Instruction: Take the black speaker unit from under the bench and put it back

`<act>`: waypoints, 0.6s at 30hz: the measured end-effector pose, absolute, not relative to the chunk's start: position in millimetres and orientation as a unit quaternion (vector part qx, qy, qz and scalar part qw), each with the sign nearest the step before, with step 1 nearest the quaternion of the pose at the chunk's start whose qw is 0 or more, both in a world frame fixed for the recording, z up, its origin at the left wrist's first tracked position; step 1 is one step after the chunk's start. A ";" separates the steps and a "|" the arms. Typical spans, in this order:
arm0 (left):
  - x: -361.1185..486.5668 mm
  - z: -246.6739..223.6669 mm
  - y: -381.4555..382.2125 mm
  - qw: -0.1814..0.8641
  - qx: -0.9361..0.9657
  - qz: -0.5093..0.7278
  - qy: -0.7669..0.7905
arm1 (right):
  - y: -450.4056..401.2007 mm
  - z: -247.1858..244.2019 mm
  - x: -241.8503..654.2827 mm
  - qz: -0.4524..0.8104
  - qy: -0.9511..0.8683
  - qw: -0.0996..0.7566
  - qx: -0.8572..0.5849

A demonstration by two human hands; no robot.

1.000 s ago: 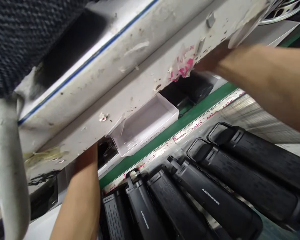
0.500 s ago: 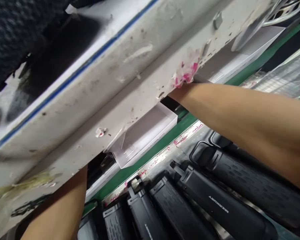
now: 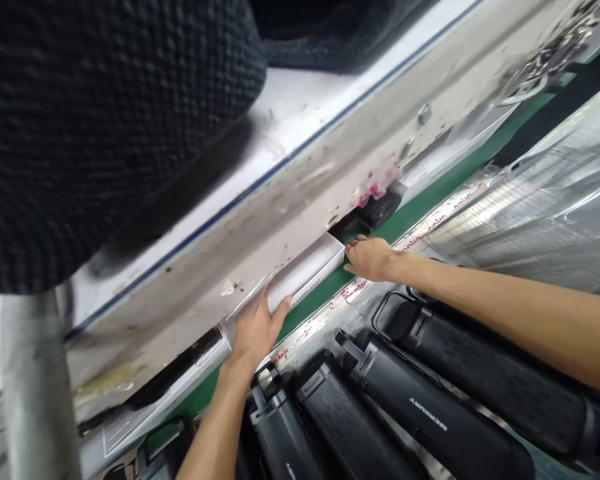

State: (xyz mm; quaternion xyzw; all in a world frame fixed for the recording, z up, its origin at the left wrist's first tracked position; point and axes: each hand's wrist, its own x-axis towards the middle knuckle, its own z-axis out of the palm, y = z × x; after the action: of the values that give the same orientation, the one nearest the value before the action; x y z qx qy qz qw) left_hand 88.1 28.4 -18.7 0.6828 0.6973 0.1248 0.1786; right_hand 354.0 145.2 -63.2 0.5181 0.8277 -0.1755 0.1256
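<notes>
Left hand (image 3: 255, 333): fingers spread, tips against the white box (image 3: 305, 272), which sits at its 1 o'clock.
Right hand (image 3: 371, 259): fingers pressed together, touching the box's end — box at its 9 o'clock.
Box: partly under a scuffed white beam (image 3: 260, 220), contents hidden.
Nearby: black MERCURY cases (image 3: 420, 413) at 5 o'clock, past a green belt edge (image 3: 430, 223).

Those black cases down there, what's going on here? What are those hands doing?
A person is reaching under a scuffed white beam with both hands. The left hand has its fingers against the side of a white box, and the right hand is at the box's end. A green strip runs alongside the box. A row of black cases, one marked MERCURY, lies closer to the person.
</notes>
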 end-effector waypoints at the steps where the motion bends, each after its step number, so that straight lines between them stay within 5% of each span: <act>1: 96.1 -24.8 22.1 0.185 0.692 0.110 0.689 | 141.0 -69.8 352.6 -0.180 0.829 0.124 0.515; 8: 117.9 -47.1 10.7 0.197 0.707 0.003 0.679 | 172.3 -37.8 368.1 -0.197 0.811 0.040 0.550; 14: 117.4 -41.8 5.8 0.195 0.697 0.024 0.690 | 172.9 44.1 388.1 -0.386 0.556 -0.274 0.683; 18: 122.6 -32.4 13.1 0.251 0.649 0.137 0.705 | 142.6 89.6 405.9 -0.371 0.503 -0.269 0.733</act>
State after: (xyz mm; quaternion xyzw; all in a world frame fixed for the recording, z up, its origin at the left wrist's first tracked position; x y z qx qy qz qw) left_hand 122.6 13.1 -32.4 0.6493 0.7047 0.1373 0.2510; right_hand 405.9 142.6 89.6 0.7329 0.5027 -0.3712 -0.2690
